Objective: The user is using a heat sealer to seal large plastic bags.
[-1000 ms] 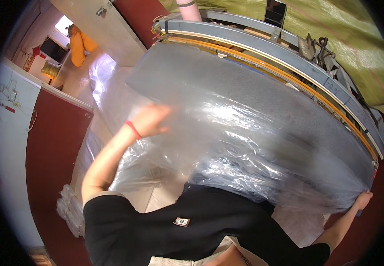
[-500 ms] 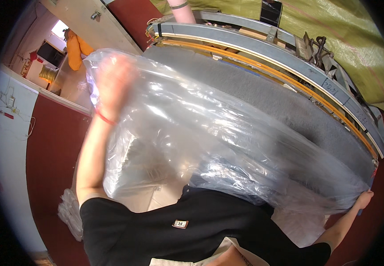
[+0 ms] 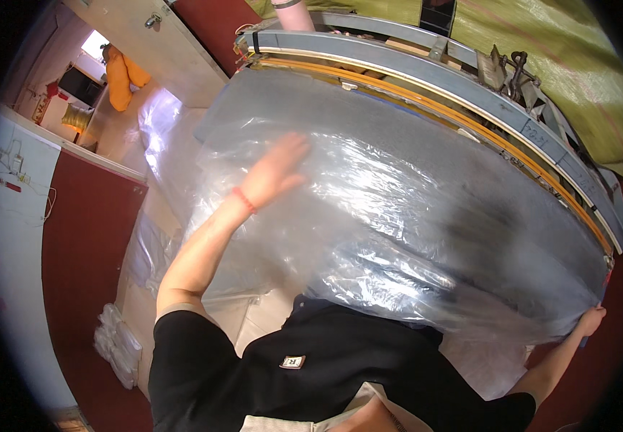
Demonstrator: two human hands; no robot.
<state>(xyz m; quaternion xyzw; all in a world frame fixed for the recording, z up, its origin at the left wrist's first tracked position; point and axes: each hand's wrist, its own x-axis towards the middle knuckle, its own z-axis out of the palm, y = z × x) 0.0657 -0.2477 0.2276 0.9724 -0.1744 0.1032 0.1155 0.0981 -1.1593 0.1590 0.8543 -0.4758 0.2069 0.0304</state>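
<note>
A large clear plastic sheet lies spread over a long table with a grey, felt-like surface, its near part hanging down in front of me. My left hand is stretched out just over the sheet's left half, fingers extended and slightly blurred; whether the palm touches the plastic I cannot tell. It holds nothing. At the far right corner of the table, my right hand is closed on the sheet's edge. A small blue thing shows just beneath that hand.
Along the table's far side runs a curved-looking grey metal rail with orange strips. Behind it stand a pink cylinder, a metal clamp and a green-yellow tarp. A folded plastic bundle sits on the floor at left, near an open door.
My left hand has let go of the sheet's left end and moved right over its middle. The sheet has settled flatter across the table. My right hand stays put.
</note>
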